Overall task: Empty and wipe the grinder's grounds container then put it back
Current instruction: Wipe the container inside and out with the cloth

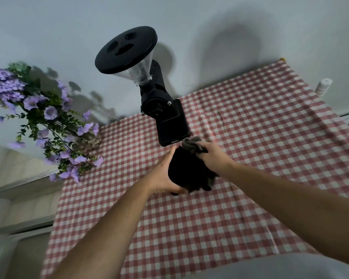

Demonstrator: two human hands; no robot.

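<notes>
Just in front of the grinder [165, 109], we see the left hand [165, 176] wrapped around the black grounds container [186, 172]; the right hand [212, 156], fingers clenched on a grey cloth [191, 146], presses it against the container.

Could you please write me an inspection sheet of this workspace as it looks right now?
Surface: table under a red and white checked tablecloth, creased.
Job's things: black grinder upright at the back edge, lidded hopper on top; black grounds container out of it, held above the cloth; grey rag at the container's top.
Clutter: purple flowers at the left; white cylinder beyond the far right corner.
Grippers: left hand grips the container's side; right hand clutches the rag.
Cables: nothing seen.
Surroundings: plain pale wall behind.
</notes>
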